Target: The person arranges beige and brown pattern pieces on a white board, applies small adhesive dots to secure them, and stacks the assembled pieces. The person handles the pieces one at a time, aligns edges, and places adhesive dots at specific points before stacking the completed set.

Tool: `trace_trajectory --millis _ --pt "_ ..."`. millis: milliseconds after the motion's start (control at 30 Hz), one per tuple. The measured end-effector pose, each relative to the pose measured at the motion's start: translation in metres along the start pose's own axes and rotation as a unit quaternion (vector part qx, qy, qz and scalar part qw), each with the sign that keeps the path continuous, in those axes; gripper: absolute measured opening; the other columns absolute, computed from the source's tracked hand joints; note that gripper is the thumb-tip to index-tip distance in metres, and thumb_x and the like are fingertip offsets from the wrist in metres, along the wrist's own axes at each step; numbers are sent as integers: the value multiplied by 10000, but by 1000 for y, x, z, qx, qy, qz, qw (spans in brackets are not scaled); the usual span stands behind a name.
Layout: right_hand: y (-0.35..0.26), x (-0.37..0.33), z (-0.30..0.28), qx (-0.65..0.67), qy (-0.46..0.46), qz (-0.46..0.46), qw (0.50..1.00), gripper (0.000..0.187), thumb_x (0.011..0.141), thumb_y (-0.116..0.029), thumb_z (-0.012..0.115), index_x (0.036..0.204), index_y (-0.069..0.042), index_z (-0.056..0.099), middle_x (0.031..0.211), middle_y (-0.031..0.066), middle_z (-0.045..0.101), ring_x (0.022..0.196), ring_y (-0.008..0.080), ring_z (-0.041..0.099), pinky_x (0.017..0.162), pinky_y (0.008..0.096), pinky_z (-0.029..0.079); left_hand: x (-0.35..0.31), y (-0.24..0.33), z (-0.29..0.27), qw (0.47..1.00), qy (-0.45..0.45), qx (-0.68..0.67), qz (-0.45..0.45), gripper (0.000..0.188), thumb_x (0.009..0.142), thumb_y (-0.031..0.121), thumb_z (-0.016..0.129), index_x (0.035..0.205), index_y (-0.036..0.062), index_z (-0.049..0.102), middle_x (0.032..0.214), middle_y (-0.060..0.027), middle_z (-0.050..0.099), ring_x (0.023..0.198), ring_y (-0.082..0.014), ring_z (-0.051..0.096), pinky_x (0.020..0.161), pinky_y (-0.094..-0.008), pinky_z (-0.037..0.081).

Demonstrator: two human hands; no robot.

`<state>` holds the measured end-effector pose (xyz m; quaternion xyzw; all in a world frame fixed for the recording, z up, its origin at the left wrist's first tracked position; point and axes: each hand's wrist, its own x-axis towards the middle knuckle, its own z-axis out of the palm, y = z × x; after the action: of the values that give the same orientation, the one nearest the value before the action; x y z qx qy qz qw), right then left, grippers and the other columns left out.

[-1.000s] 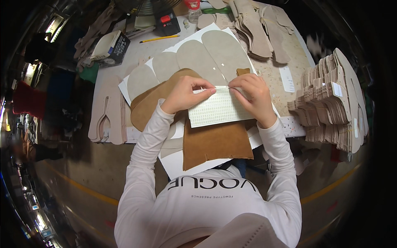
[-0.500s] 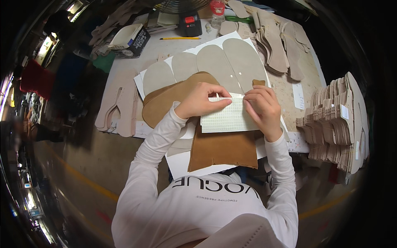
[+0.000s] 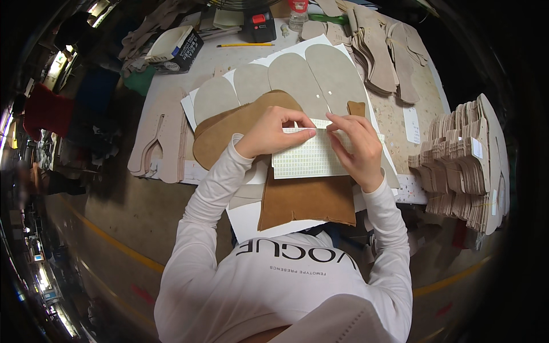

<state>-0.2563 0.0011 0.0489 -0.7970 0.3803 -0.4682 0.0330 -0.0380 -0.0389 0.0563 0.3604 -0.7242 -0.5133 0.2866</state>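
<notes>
My left hand [image 3: 266,132] pinches the upper left of a pale sticker sheet [image 3: 309,163] printed with rows of tiny labels. At its bent top edge, the thumb and bent fingers of my right hand [image 3: 360,150] close on the sheet; whether a single label is between the fingertips is too small to tell. Under the sheet lies a brown suede-like piece [image 3: 309,200]. More brown rounded pieces [image 3: 243,120] sit beside my left hand. Beyond are large grey rounded pieces [image 3: 337,74] on white paper [image 3: 251,220], two of them bearing tiny white stickers [image 3: 330,92].
Stacked beige cut pieces [image 3: 457,160] stand at the table's right edge, with more beige pieces [image 3: 372,54] behind. Others [image 3: 157,137] lie at the left. Across the back are a black box [image 3: 180,52], yellow pencil [image 3: 246,45], black-and-red battery [image 3: 259,27] and bottle [image 3: 297,17].
The fingertips of my right hand have moved leftward along the top edge of the sticker sheet. That edge now bends back more. My left hand keeps its grip.
</notes>
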Motion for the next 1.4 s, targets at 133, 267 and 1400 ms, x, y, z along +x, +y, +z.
trace_trajectory --millis 133,267,1400 --pt "-4 -8 -1 85 6 92 992 419 754 24 744 1149 -81 651 896 32 705 845 182 663 767 288 507 -7 1 3 1000 -11 2 8 178 887 152 698 937 -18 711 795 -6 663 720 -42 558 640 -209 458" --pt "0 -18 -1 236 17 220 946 423 805 21 722 1203 -43 593 894 46 704 846 126 661 794 262 510 -14 2 8 999 -12 32 11 183 877 146 701 975 -8 715 815 -35 681 745 -72 588 684 -227 482" --pt "24 -24 6 -54 -40 41 997 763 698 -138 821 1397 -228 529 1145 57 511 706 153 533 1068 484 308 128 -106 -338 807 554 162 -127 215 841 72 672 1011 -55 706 900 -120 714 665 -170 701 596 -259 585"
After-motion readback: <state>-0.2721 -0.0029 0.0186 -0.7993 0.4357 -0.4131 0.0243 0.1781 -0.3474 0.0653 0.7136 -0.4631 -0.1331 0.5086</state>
